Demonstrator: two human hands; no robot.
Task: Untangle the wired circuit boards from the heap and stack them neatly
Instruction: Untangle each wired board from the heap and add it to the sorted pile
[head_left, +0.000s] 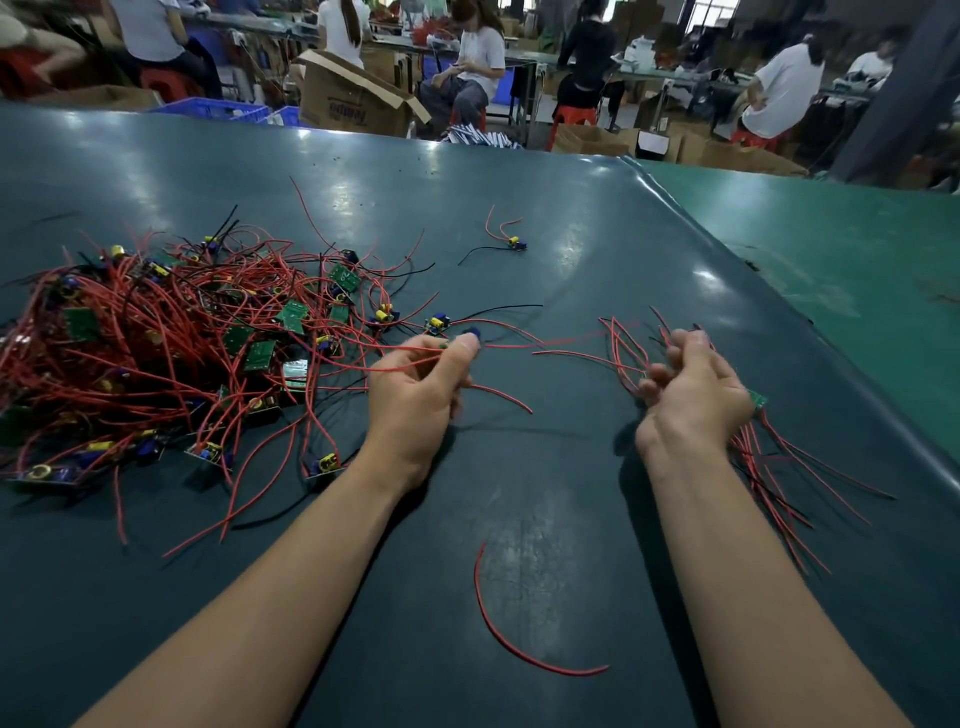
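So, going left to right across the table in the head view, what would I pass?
Heap of wired boards → left hand pinching a board → loose red wire → right hand gripping a bundle of boards.

Red wires, green boards, dark teal table

Left of the left hand (415, 395), the tangled heap of small wired circuit boards (171, 338) was mostly bright red wire with a few thin black leads, its flat rectangular boards green and studded with yellow and blue parts. That hand pinched a small board with a blue part (474, 332) trailing red wire. The right hand (691, 395) gripped a bundle of red-wired boards (769, 462), one green corner showing at its right. Below and between both hands lay a loose curved red wire (506, 634). The glossy table surface (545, 249) was dark teal; right of the right hand, a lighter green table section (831, 249) began.
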